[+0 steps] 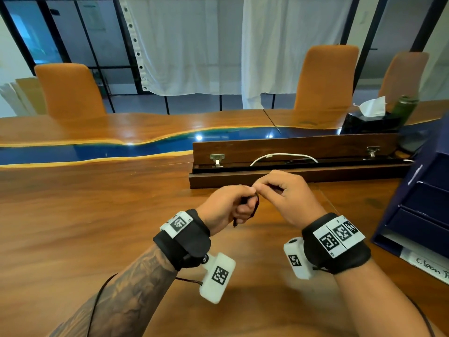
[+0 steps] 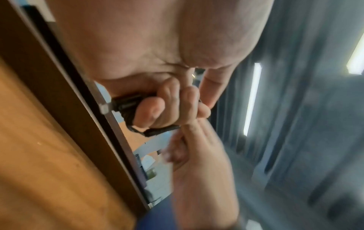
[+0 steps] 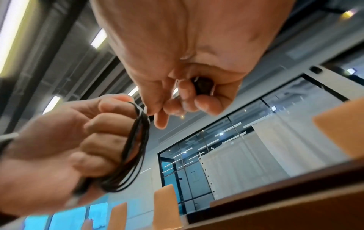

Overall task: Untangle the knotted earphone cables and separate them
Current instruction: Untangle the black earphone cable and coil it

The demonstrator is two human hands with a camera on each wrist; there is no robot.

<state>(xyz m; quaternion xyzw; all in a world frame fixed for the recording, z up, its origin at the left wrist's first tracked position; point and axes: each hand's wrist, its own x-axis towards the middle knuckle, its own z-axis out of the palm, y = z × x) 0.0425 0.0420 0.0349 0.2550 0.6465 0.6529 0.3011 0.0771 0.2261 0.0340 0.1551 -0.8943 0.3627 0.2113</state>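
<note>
A bundle of thin black earphone cables [image 1: 255, 207] is held above the wooden table [image 1: 97, 215]. My left hand [image 1: 243, 200] grips the looped cables in curled fingers, and the loops [image 3: 135, 147] hang round its knuckles. In the left wrist view a black cable end [image 2: 126, 104] sticks out of that fist. My right hand [image 1: 262, 187] meets the left at the top of the bundle, thumb and forefinger pinching there. Its other fingers curl round a small dark piece [image 3: 202, 85], probably an earbud. How the knots lie is hidden by the fingers.
Just beyond the hands an open cable hatch [image 1: 291, 175] is set in the table, with a white cable [image 1: 284, 155] inside. A dark blue drawer box [image 1: 422, 203] stands at the right. A tissue box [image 1: 371, 120], a green bottle [image 1: 405, 108] and orange chairs [image 1: 70, 91] lie further back.
</note>
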